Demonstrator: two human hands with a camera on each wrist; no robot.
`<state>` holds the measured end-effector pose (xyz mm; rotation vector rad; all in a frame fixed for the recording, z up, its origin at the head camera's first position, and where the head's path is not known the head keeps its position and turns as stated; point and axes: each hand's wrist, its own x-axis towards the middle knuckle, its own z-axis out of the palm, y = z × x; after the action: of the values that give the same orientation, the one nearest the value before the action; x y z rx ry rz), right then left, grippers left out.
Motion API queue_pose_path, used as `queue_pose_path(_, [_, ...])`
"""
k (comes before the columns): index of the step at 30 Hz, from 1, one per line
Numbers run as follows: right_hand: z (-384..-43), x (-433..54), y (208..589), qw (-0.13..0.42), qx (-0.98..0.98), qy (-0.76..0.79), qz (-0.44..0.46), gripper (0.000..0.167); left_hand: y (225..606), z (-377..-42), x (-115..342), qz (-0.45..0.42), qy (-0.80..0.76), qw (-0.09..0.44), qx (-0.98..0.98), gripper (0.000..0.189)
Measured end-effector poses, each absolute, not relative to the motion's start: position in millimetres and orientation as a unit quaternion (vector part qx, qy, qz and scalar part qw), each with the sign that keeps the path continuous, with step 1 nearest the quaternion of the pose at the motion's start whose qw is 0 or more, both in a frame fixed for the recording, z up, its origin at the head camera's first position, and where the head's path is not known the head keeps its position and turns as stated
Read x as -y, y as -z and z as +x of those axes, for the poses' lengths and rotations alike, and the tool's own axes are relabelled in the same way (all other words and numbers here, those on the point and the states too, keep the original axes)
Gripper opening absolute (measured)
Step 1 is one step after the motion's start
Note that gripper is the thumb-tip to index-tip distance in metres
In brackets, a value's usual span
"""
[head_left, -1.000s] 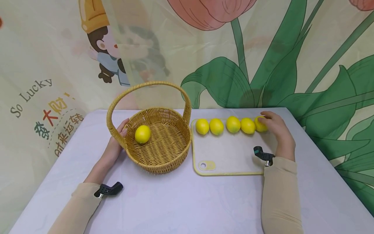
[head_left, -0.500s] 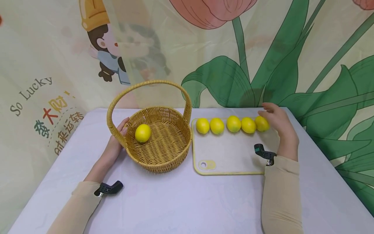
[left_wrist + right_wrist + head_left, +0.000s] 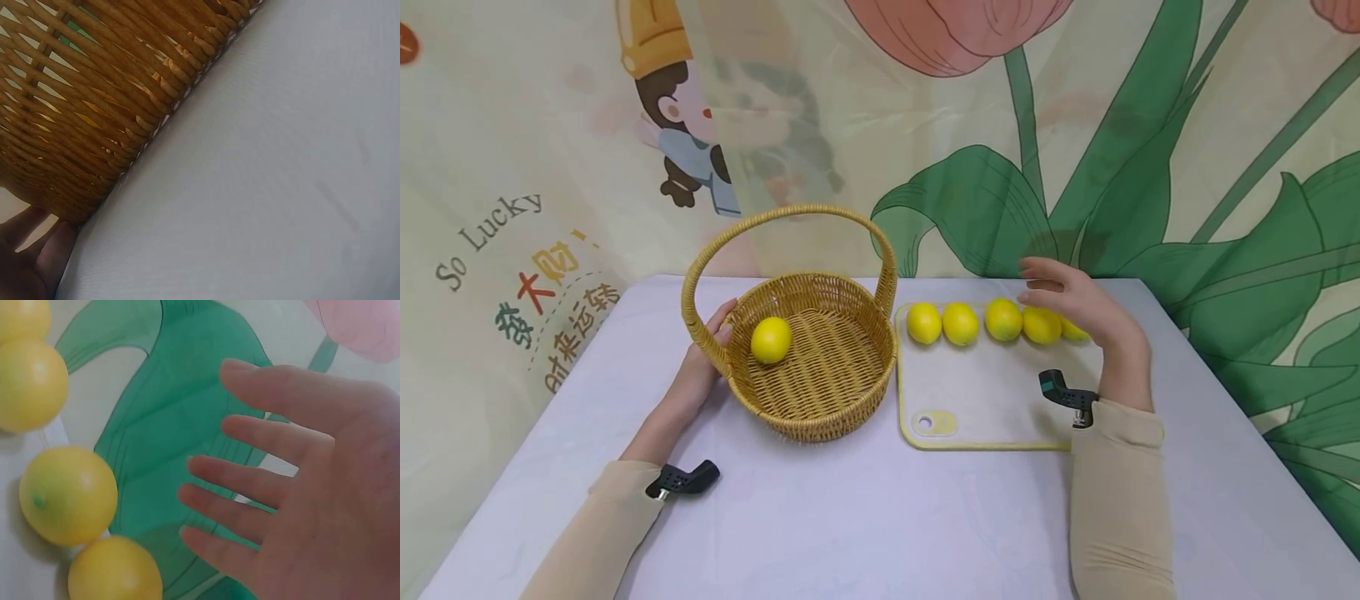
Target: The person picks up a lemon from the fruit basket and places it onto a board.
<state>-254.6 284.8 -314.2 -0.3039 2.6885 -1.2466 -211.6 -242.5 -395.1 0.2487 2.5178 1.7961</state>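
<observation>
A round wicker basket (image 3: 812,429) with a tall arched handle stands left of centre in the head view, with one lemon (image 3: 771,340) lying inside at its left. My left hand (image 3: 702,358) rests against the basket's left outer side, by the foot of the handle. In the left wrist view its fingers (image 3: 53,250) touch the woven wall low down near the table. My right hand (image 3: 1078,304) hovers, holding nothing, with fingers spread, over the right end of a row of several lemons (image 3: 960,324). It partly covers the rightmost lemon (image 3: 1074,330).
The lemons lie along the back edge of a white cutting board (image 3: 985,392) with a yellow rim, just right of the basket. A white cloth covers the table (image 3: 850,517). Behind it hangs a printed curtain (image 3: 955,200) with tulips and a cartoon figure.
My right hand has drawn away from the rightmost lemon, risen and moved left over the row. The left hand has stayed at the basket. The view has shifted slightly.
</observation>
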Motion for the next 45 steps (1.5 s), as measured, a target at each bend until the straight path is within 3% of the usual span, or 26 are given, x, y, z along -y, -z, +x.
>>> queue_pose_path(14, [-250,-240,302,0.118,-0.882,0.423,-0.169,0.056,389,-206,241,0.078,-0.565,0.023,-0.821,0.061])
queue_pose_path(24, [-248,-195,297,0.183,-0.869,0.389,-0.247,0.050,397,-208,243,0.079,-0.572,0.013,-0.817,0.061])
queue_pose_path(36, [-236,-145,297,0.187,-0.848,0.380,-0.319,0.046,422,-232,256,0.082,-0.574,0.012,-0.815,0.060])
queue_pose_path(45, [-235,-109,303,0.133,-0.834,0.410,-0.345,0.040,419,-229,254,0.082,-0.567,0.009,-0.819,0.058])
